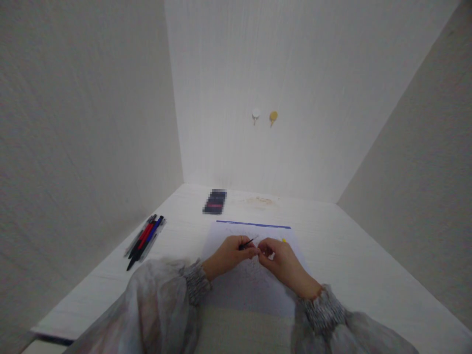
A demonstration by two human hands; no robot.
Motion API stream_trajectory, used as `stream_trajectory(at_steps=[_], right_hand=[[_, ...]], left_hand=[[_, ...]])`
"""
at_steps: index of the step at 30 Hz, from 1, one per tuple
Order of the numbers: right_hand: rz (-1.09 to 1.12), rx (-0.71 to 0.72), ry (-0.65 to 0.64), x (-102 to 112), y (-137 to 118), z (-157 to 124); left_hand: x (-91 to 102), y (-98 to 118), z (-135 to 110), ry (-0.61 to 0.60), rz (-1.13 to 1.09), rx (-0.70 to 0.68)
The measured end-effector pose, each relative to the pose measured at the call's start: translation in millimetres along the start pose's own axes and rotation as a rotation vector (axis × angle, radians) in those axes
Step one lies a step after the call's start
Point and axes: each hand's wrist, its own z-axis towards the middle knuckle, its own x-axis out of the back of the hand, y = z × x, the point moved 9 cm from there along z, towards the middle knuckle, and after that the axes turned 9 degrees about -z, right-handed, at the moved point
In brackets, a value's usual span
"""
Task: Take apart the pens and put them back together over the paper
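My left hand point(230, 254) is closed on a thin dark pen point(248, 243) that points up and to the right. My right hand point(280, 260) is closed too, its fingertips meeting the left hand's at the pen's end; what it pinches is too small to make out. Both hands rest over a white sheet of paper point(254, 285) with a blue strip along its far edge and faint print. A small yellow thing point(284, 240) shows just behind my right hand. Grey gathered sleeves cover both wrists.
Several pens point(145, 240), black, red and blue, lie in a bundle at the left of the white table point(361, 255). A dark blurred block point(215, 201) lies near the back wall. Two small hooks point(264, 116) hang on that wall. Walls close in left and right.
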Motion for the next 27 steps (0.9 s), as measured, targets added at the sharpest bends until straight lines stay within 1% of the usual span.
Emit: stream_trajectory(at_steps=[4, 6, 7, 9, 11, 13, 14, 17, 19, 20, 23, 25, 27], right_hand=[[0.069, 0.037, 0.025, 2.4, -5.7, -0.7], [0.083, 0.035, 0.04, 5.3, -0.4, 0.9], [0.058, 0.008, 0.054, 7.5, 6.4, 2.0], [-0.091, -0.104, 0.085, 12.6, 27.7, 3.1], [-0.338, -0.246, 0.074, 15.9, 52.8, 1.1], [-0.553, -0.362, 0.001, 14.4, 75.0, -3.7], [-0.621, -0.399, -0.045, 12.1, 83.7, -6.5], [-0.691, -0.453, -0.162, 3.2, 99.5, -14.0], [-0.69, -0.454, -0.199, -0.9, 101.8, -15.5], [-0.685, -0.451, -0.198, -1.2, 101.1, -14.9], [-0.616, -0.411, -0.121, 3.4, 90.7, -8.1], [-0.458, -0.327, -0.064, 4.5, 76.2, -1.5], [-0.235, -0.205, -0.039, 2.1, 57.3, 3.5]], left_hand=[[-0.4, 0.2, 0.6, -0.001, 0.02, -0.016], [2.5, -0.9, 1.2, 0.022, 0.036, -0.039], [4.8, -1.5, 1.4, 0.039, 0.044, -0.049], [9.6, -2.8, 1.6, 0.075, 0.053, -0.064], [13.7, -4.0, 1.6, 0.102, 0.05, -0.064], [17.0, -4.7, 1.5, 0.125, 0.036, -0.059], [18.2, -4.9, 1.3, 0.135, 0.026, -0.057], [19.6, -4.7, 0.9, 0.15, -0.003, -0.059], [19.6, -4.8, 0.8, 0.153, -0.014, -0.06], [19.8, -5.0, 0.7, 0.155, -0.016, -0.06], [21.8, -4.8, 1.2, 0.168, -0.007, -0.064], [23.7, -4.1, 1.9, 0.18, 0.002, -0.068], [25.1, -3.0, 2.7, 0.19, -0.001, -0.07]])
